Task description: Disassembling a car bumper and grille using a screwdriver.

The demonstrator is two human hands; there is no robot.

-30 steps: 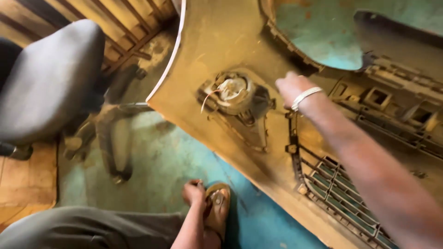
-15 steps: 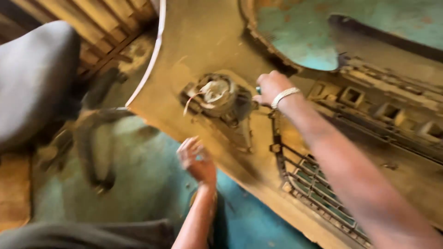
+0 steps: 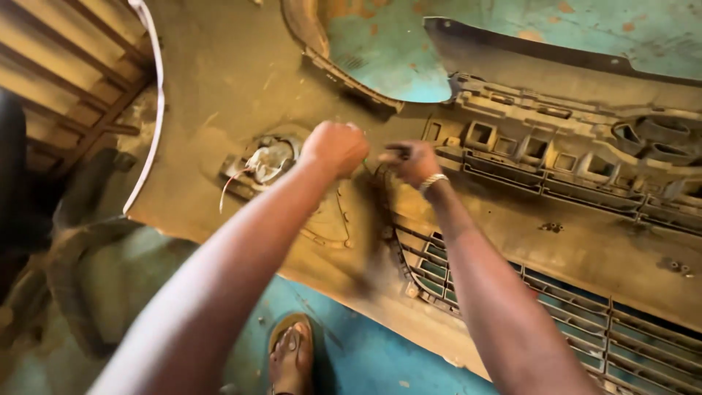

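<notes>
A dusty tan car bumper (image 3: 219, 88) lies inner side up across the view, with a fog-lamp housing (image 3: 269, 158) and loose white wires on its left part. My left hand (image 3: 336, 146) is a closed fist just right of that housing, over the bumper; I cannot see anything in it. My right hand (image 3: 413, 162), with a pale bracelet at the wrist, sits close beside it with its fingers curled against the bumper at the top corner of the lower grille (image 3: 512, 292). What those fingers pinch is hidden.
The bumper's upper grille slots (image 3: 556, 157) run to the right. A turquoise floor (image 3: 365, 358) shows below, with my sandalled foot (image 3: 291, 355) on it. Wooden slats (image 3: 66, 80) and a dark chair base (image 3: 58, 256) stand at the left.
My left hand rose from near my foot to the bumper and closed into a fist beside my right hand. The view shifted right, and the grey chair seat left the picture.
</notes>
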